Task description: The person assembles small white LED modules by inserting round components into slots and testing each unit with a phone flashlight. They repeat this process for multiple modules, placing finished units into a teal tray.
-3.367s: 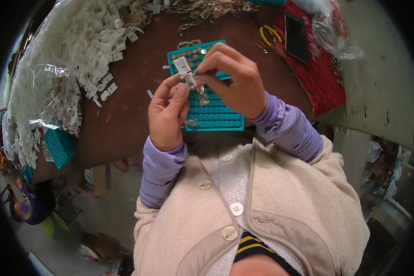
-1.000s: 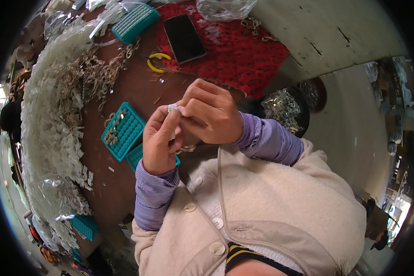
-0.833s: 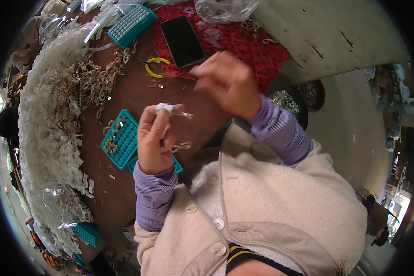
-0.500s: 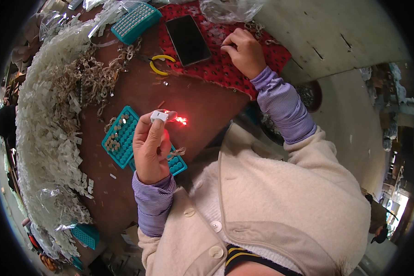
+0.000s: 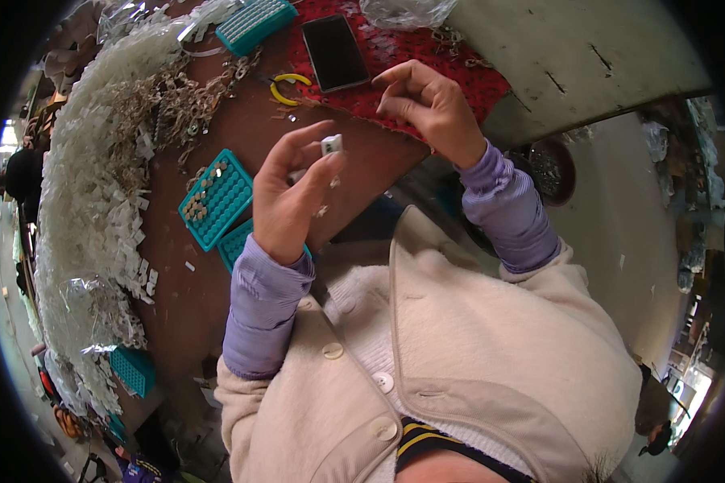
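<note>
My left hand (image 5: 290,189) is raised above the brown work surface, pinching a small white battery box (image 5: 331,145) between thumb and fingers. Pale bits of a wire light string (image 5: 323,211) dangle below it and no glow shows. My right hand (image 5: 435,113) hovers over the near edge of the red patterned cloth (image 5: 387,56), thumb and forefinger apart with nothing visible between them. Left of my left hand, a teal tray (image 5: 217,200) of round pockets has small round pieces in part of it. A second teal tray (image 5: 235,241) is partly hidden behind my left wrist.
A large heap of clear-white small parts (image 5: 97,201) lines the left side. Tangled light strings (image 5: 177,105) lie beside it. Yellow-handled pliers (image 5: 286,88), a dark phone-like tablet (image 5: 335,53) and a filled teal tray (image 5: 256,26) lie at the back. A round tub (image 5: 552,171) stands right.
The red glow beside my left hand is gone. My left hand has risen and moved right with the white box. My right hand has come nearer and its fingers have spread.
</note>
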Demonstrator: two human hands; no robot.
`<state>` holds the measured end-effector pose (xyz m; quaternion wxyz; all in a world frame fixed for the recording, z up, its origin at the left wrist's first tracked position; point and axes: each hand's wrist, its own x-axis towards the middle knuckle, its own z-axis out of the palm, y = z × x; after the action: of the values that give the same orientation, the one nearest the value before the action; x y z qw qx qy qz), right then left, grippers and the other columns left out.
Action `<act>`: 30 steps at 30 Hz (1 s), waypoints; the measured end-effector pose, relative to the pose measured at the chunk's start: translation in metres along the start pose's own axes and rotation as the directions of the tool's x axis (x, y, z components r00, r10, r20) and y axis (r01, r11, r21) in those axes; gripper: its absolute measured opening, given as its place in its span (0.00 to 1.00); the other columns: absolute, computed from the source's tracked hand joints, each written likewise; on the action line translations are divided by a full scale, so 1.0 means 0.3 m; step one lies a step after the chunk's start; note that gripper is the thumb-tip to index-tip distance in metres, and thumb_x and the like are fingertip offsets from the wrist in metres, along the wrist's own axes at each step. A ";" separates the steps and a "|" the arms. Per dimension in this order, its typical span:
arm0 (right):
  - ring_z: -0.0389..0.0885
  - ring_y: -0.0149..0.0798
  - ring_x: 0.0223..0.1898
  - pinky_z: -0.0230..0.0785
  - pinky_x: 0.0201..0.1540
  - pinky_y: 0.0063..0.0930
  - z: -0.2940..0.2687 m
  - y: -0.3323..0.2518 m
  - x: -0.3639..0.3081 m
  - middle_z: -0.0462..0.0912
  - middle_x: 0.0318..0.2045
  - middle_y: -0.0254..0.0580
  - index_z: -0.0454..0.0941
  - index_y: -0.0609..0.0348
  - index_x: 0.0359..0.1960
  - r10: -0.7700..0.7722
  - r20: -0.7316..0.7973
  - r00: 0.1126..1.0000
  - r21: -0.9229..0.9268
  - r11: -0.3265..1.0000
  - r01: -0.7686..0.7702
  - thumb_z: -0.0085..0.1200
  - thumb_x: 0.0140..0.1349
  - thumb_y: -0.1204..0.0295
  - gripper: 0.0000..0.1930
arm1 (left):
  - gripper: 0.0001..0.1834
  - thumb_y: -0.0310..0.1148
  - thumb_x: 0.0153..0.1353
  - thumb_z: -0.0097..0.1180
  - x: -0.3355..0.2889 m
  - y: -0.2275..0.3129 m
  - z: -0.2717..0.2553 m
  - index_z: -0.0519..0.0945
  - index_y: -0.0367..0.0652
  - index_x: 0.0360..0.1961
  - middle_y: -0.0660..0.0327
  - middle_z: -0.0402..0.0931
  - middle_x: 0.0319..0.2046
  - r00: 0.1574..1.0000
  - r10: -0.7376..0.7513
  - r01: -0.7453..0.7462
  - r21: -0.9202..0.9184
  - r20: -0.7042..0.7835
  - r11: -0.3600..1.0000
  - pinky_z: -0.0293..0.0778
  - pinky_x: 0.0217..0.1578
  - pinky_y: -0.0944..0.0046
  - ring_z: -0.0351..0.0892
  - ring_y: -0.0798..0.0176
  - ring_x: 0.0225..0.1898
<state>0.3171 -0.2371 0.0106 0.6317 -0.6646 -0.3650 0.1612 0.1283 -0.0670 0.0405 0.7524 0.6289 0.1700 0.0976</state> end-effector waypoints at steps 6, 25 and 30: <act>0.85 0.25 0.43 0.77 0.49 0.22 0.157 -0.125 -0.090 0.87 0.39 0.36 0.79 0.64 0.51 0.011 0.017 1.000 0.172 0.985 -0.014 0.60 0.70 0.83 0.11 | 0.16 0.25 0.69 0.67 -0.011 -0.016 0.003 0.81 0.39 0.56 0.67 0.84 0.41 0.982 0.182 -0.188 0.222 0.045 0.957 0.74 0.35 0.78 0.78 0.80 0.38; 0.81 0.47 0.39 0.73 0.44 0.41 0.376 -0.190 -0.034 0.80 0.35 0.40 0.77 0.59 0.33 -0.568 0.192 0.800 -0.288 0.747 0.599 0.67 0.56 0.78 0.09 | 0.17 0.33 0.73 0.66 -0.148 -0.008 -0.195 0.85 0.37 0.58 0.69 0.84 0.37 0.997 0.044 -0.050 -0.105 -0.055 0.993 0.65 0.32 0.79 0.72 0.82 0.32; 0.83 0.48 0.40 0.76 0.45 0.41 0.367 -0.171 0.039 0.82 0.37 0.42 0.81 0.60 0.33 -0.497 0.297 0.815 -0.265 0.777 0.571 0.71 0.56 0.75 0.09 | 0.12 0.31 0.73 0.65 -0.108 -0.039 -0.225 0.84 0.36 0.53 0.69 0.84 0.37 0.998 0.029 -0.045 -0.288 -0.061 0.957 0.69 0.34 0.77 0.75 0.79 0.35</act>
<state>0.2362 -0.1529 0.0461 0.4835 -0.6113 -0.6261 -0.0222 0.0720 -0.0191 0.0232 0.8291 0.5124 0.1630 0.1530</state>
